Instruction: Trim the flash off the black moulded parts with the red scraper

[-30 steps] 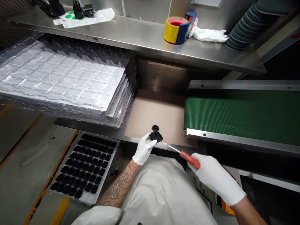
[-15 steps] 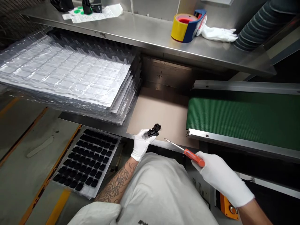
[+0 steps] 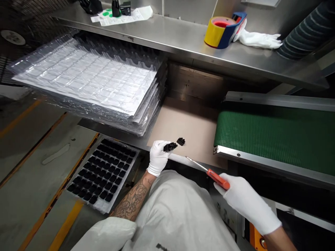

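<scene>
In a white glove, my left hand (image 3: pixel 158 157) grips a small black plastic part (image 3: pixel 170 146) over the front edge of the bench. A second black piece (image 3: pixel 180 141), with short knobs on it, lies on the tan board (image 3: pixel 193 120) just beyond. My right hand (image 3: pixel 237 190), gloved too, is closed round the orange-red handle of a screwdriver (image 3: pixel 218 179). Its metal shaft points left and up toward the black part, with the tip apart from it. What exactly the black parts are, I cannot make out.
Stacked clear plastic trays (image 3: pixel 91 76) stand left of the board. A green conveyor belt (image 3: pixel 277 132) lies to the right. Lower left is a tray of black pieces (image 3: pixel 102 174). The steel shelf (image 3: pixel 172 31) above holds a tape roll (image 3: pixel 218 33) and a white glove (image 3: pixel 261 39).
The black part in my left hand has been turned and now sits apart from the loose piece on the board. My right hand keeps the screwdriver in nearly the same pose. The view has shifted.
</scene>
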{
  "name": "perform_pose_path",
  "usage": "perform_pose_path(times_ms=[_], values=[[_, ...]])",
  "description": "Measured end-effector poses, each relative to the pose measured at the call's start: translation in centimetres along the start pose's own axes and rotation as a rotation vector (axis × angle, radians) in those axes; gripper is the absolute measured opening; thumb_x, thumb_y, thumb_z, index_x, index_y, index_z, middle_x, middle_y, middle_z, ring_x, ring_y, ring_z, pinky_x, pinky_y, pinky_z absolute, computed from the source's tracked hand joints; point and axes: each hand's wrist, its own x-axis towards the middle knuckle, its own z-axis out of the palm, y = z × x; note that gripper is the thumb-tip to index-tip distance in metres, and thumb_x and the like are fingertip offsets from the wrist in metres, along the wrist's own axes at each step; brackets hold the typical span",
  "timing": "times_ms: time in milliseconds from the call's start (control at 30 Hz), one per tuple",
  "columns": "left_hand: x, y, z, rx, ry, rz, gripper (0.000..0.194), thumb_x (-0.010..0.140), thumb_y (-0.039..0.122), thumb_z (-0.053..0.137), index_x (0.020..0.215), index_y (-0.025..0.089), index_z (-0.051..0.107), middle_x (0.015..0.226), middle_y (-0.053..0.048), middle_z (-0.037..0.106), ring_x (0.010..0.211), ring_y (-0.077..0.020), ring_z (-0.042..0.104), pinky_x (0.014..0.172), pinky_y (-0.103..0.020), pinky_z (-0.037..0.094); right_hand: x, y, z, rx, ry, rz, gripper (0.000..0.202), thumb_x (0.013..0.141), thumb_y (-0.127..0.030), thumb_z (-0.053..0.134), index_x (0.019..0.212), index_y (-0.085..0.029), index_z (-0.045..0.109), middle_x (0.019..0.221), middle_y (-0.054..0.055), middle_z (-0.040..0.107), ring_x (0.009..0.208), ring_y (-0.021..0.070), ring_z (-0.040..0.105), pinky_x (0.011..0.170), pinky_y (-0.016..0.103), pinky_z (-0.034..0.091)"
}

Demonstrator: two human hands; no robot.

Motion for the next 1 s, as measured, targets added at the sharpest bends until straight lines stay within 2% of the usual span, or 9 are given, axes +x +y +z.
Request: perform_pose_path(times_ms=[100, 233, 300, 400, 567, 733, 800, 900, 1000], values=[[0.2, 0.4, 0.3, -0.278, -0.029, -0.169, 0.024, 0.075, 0.027, 0.076, 0.095, 0.02, 0.067, 0.097, -0.006, 0.063, 0.094, -0.0214, 0.063, 0.088, -0.037, 0.051, -0.3, 0.3, 0.8, 0.062, -0.032, 0.027, 0.027, 0.091, -0.043, 0.045, 0.087, -0.023, 0.062, 0.07, 0.0, 0.063, 0.063, 0.0118, 0.054, 0.062, 0.023, 0.035], [0.3, 1.3, 1.0, -0.615, -0.121, -0.337, 0.033, 0.073, 0.031, 0.078, 0.099, 0.017, 0.063, 0.097, -0.006, 0.065, 0.095, -0.0214, 0.062, 0.089, -0.036, 0.052, -1.0, 0.1, 1.4, 0.121, -0.077, 0.04, 0.027, 0.09, -0.044, 0.046, 0.084, -0.022, 0.059, 0.069, -0.001, 0.061, 0.062, 0.0107, 0.052, 0.06, 0.021, 0.035], [0.3, 1.8, 1.4, -0.698, -0.155, -0.399, 0.034, 0.073, 0.031, 0.078, 0.099, 0.017, 0.062, 0.094, -0.005, 0.066, 0.092, -0.0203, 0.062, 0.085, -0.034, 0.052, -1.5, -0.1, 1.6, 0.112, -0.086, 0.053, 0.028, 0.09, -0.044, 0.046, 0.081, -0.021, 0.058, 0.067, -0.001, 0.06, 0.059, 0.0102, 0.05, 0.058, 0.021, 0.033], [0.1, 2.6, 2.2, -0.69, -0.17, -0.438, 0.031, 0.071, 0.03, 0.078, 0.094, 0.017, 0.062, 0.091, -0.003, 0.067, 0.09, -0.0195, 0.063, 0.085, -0.033, 0.051, -1.9, -0.1, 1.8, 0.098, -0.048, 0.058, 0.026, 0.091, -0.04, 0.044, 0.081, -0.022, 0.058, 0.067, -0.002, 0.06, 0.06, 0.0103, 0.05, 0.059, 0.021, 0.032], [0.2, 2.8, 2.8, -0.37, -0.145, -0.39, 0.03, 0.067, 0.027, 0.08, 0.087, 0.017, 0.06, 0.085, -0.002, 0.067, 0.083, -0.0193, 0.064, 0.081, -0.034, 0.05, -2.0, -0.4, 1.5, 0.012, 0.005, 0.129, 0.025, 0.092, -0.038, 0.043, 0.083, -0.022, 0.06, 0.07, -0.001, 0.062, 0.063, 0.0114, 0.053, 0.059, 0.021, 0.028], [0.7, 2.0, 2.4, 0.074, -0.089, -0.068, 0.014, 0.075, 0.023, 0.071, 0.083, 0.019, 0.061, 0.083, -0.004, 0.063, 0.081, -0.0189, 0.063, 0.077, -0.032, 0.05, -1.8, -1.6, 0.6, -0.037, -0.021, 0.09, 0.02, 0.092, -0.028, 0.043, 0.084, -0.021, 0.06, 0.076, 0.001, 0.065, 0.066, 0.012, 0.056, 0.06, 0.021, 0.027], [0.8, 1.7, 2.2, 0.218, -0.153, 0.019, 0.007, 0.081, 0.024, 0.065, 0.086, 0.02, 0.064, 0.082, -0.005, 0.061, 0.078, -0.0193, 0.062, 0.072, -0.032, 0.048, -1.6, -2.4, 0.2, -0.067, -0.036, 0.111, 0.018, 0.09, -0.024, 0.044, 0.087, -0.021, 0.061, 0.079, 0.003, 0.066, 0.069, 0.0134, 0.058, 0.061, 0.022, 0.027], [0.7, 1.4, 2.0, 0.453, -0.3, 0.052, 0.01, 0.085, 0.028, 0.062, 0.09, 0.023, 0.068, 0.081, -0.006, 0.057, 0.071, -0.0203, 0.058, 0.063, -0.033, 0.043, -1.1, -3.8, -0.4, -0.147, -0.085, 0.092, 0.017, 0.088, -0.019, 0.046, 0.091, -0.019, 0.062, 0.086, 0.007, 0.068, 0.076, 0.018, 0.062, 0.063, 0.024, 0.028], [0.5, 1.3, 1.9, 0.619, -0.424, 0.09, 0.01, 0.085, 0.026, 0.059, 0.085, 0.023, 0.068, 0.081, -0.007, 0.056, 0.071, -0.0226, 0.056, 0.061, -0.035, 0.039, -0.6, -5.0, -0.9, -0.226, -0.082, 0.063, 0.016, 0.088, -0.021, 0.048, 0.094, -0.017, 0.062, 0.091, 0.01, 0.069, 0.084, 0.0245, 0.065, 0.063, 0.026, 0.027]])
